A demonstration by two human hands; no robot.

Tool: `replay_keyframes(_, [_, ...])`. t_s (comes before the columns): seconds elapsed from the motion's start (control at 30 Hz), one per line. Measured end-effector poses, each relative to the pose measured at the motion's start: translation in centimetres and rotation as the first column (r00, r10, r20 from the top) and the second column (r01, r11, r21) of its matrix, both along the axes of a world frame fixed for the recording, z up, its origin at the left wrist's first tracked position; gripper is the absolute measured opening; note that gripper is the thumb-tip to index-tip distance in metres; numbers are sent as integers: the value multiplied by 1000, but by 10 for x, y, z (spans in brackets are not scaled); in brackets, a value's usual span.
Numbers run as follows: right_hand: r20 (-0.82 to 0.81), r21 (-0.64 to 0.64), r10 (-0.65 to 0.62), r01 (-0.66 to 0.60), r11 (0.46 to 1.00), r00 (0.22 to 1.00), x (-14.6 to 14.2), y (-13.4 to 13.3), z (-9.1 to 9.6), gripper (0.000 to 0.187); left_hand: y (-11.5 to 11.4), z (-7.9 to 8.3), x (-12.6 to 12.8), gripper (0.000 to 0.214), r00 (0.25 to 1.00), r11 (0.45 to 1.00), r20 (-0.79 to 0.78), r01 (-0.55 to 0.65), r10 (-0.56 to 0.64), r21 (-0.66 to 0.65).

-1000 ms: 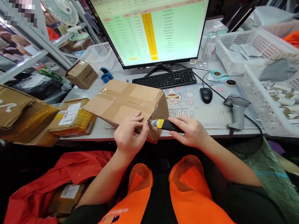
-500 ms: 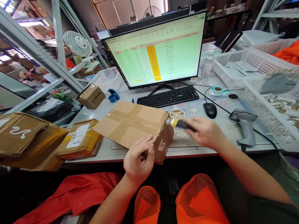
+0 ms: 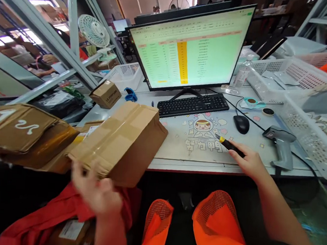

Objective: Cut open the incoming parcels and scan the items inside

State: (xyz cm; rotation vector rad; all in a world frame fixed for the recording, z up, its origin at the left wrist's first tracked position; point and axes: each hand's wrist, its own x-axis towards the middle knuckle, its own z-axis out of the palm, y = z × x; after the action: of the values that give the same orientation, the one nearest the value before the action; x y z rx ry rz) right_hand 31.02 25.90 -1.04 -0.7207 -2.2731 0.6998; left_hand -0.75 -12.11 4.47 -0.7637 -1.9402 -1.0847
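A taped brown cardboard box (image 3: 117, 130) sits tilted over the front left of the desk, its plain side towards the right. My left hand (image 3: 97, 189) is at the box's near left corner, its fingers blurred by motion and curled against the edge. My right hand (image 3: 247, 158) holds a black and yellow utility knife (image 3: 231, 145) low over the desk mat. The knife's tip points left, well apart from the box.
Behind stand a monitor (image 3: 189, 48) and a keyboard (image 3: 193, 104). A mouse (image 3: 241, 124), a barcode scanner (image 3: 281, 146) and a white basket (image 3: 303, 123) are at right. More parcels (image 3: 22, 133) lie at left, near a small carton (image 3: 106, 94). Red cloth (image 3: 37, 218) hangs below.
The box has turned and shifted left, and my left hand has moved left to its near corner. My right hand has drawn the knife away from the box to the right.
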Motion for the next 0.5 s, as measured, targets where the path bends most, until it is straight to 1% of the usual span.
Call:
replay_keyframes(0.03, [-6, -2, 6, -6, 1000, 1000, -2, -1, -4, 46, 5, -3, 5, 44, 999, 998, -34, 28, -30, -53])
replay_keyframes(0.07, [-14, 1, 11, -11, 1000, 1000, -4, -2, -7, 46, 12, -7, 8, 38, 994, 997, -104, 38, -44, -60])
replay_keyframes(0.1, [-21, 5, 17, -17, 1000, 1000, -5, -3, -9, 46, 18, -10, 8, 31, 981, 999, -190, 25, -30, -29])
replay_keyframes(0.17, [-25, 13, 34, -34, 999, 999, -5, -6, -11, 45, 26, -15, -2, 29, 957, 998, -288, -1, 19, 63])
replay_keyframes(0.2, [-24, 17, 44, -44, 999, 999, -4, -7, -11, 45, 27, -16, -11, 30, 951, 993, -308, -1, 39, 121])
replay_keyframes(0.27, [-23, 17, 58, -57, 998, 998, -1, -12, -10, 46, 21, -16, -31, 31, 958, 969, -283, 23, 50, 248])
replay_keyframes(0.37, [-46, -13, 53, -54, 998, 998, 3, -25, -6, 46, 6, -15, -64, 40, 970, 903, -244, 91, 16, 420])
replay_keyframes(0.43, [-80, -42, 92, -96, 995, 992, 3, -39, -1, 45, 0, -14, -91, 44, 963, 887, -269, 143, -23, 438])
replay_keyframes(0.5, [-119, -36, 196, -202, 979, 973, 2, -56, 6, 43, 4, -13, -126, 44, 952, 884, -298, 198, -71, 422])
